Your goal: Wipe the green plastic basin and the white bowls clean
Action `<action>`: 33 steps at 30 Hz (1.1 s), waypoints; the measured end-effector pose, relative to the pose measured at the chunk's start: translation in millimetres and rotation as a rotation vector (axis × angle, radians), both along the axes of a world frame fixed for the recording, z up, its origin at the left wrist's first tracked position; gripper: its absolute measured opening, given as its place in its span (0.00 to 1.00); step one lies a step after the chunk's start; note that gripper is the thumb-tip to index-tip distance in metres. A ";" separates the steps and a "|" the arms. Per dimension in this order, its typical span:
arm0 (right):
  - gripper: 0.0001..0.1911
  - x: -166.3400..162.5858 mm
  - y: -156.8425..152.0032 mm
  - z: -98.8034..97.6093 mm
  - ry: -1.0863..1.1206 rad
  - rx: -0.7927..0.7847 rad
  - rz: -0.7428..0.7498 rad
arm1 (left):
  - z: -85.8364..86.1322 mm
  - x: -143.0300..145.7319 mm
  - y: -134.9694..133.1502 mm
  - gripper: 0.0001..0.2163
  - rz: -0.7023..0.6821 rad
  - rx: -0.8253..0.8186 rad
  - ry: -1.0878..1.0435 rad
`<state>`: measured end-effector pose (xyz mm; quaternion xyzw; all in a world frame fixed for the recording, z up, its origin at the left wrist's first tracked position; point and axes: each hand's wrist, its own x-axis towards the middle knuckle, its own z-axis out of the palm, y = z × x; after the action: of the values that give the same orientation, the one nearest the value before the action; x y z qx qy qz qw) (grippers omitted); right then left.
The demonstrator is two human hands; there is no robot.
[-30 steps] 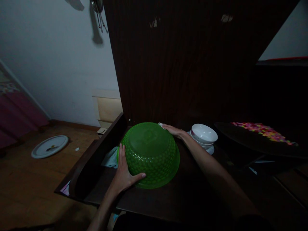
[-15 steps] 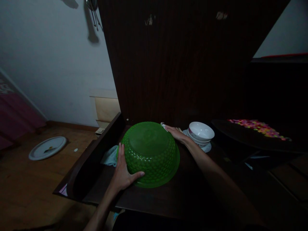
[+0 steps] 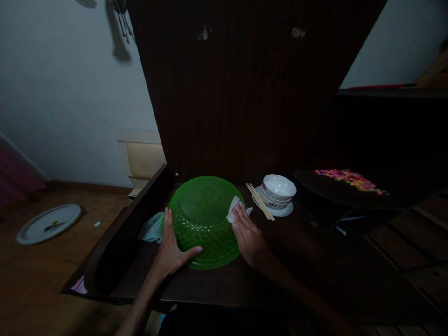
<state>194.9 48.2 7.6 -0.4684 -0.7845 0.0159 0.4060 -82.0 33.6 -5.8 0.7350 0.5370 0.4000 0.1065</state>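
A green plastic basin (image 3: 206, 203) rests upside down on the dark wooden surface, its dimpled wall facing me. My left hand (image 3: 171, 247) grips its left side, fingers along the wall and thumb stretched across the front. With my right hand (image 3: 248, 235) I press a crumpled white tissue (image 3: 232, 209) against the basin's right side; the fingers lie over the tissue. Just right of that hand, a few wooden chopsticks (image 3: 259, 201) lean across a white plate (image 3: 284, 211). On the plate stand several stacked white bowls (image 3: 279, 186).
A light blue cloth (image 3: 151, 228) lies left of the basin, beside a raised wooden side edge (image 3: 140, 224). Behind rises a tall dark panel (image 3: 238, 102). To the right is a dark shape with colourful bits (image 3: 350, 178). A white round lid-like disc (image 3: 70, 215) lies on the floor.
My right hand has moved with the tissue from the basin's far right edge toward me along its right side. The chopsticks now show fully. The view has shifted slightly right.
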 end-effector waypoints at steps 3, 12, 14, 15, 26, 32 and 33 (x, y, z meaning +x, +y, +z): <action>0.26 0.8 -1.9 5.1 0.007 -0.062 0.028 | 0.2 0.4 0.1 0.63 0.011 -0.001 0.007; 0.27 25.1 79.8 30.0 0.089 -0.343 0.140 | 5.1 2.5 -2.5 0.63 0.005 -0.033 -0.030; 0.27 29.1 105.4 35.1 0.082 -0.441 0.181 | 4.3 2.5 -2.7 0.63 0.008 -0.032 -0.028; 0.27 30.0 118.1 37.8 0.084 -0.486 0.195 | 3.7 2.4 -2.6 0.63 0.007 -0.030 -0.026; 0.31 -0.3 223.7 59.7 0.125 -0.790 0.414 | 2.6 2.8 -4.7 0.63 -0.006 -0.034 -0.030; 0.28 -30.8 247.5 71.5 0.021 -0.813 0.538 | -0.2 2.9 -4.9 0.63 -0.013 -0.045 -0.037; 0.27 -36.7 249.5 73.1 -0.003 -0.808 0.552 | -0.8 2.8 -5.0 0.63 -0.011 -0.053 -0.043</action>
<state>158.2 297.7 80.7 -0.3632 -0.8110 0.4254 0.1715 -79.2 28.6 -6.6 0.7262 0.5409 0.4008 0.1394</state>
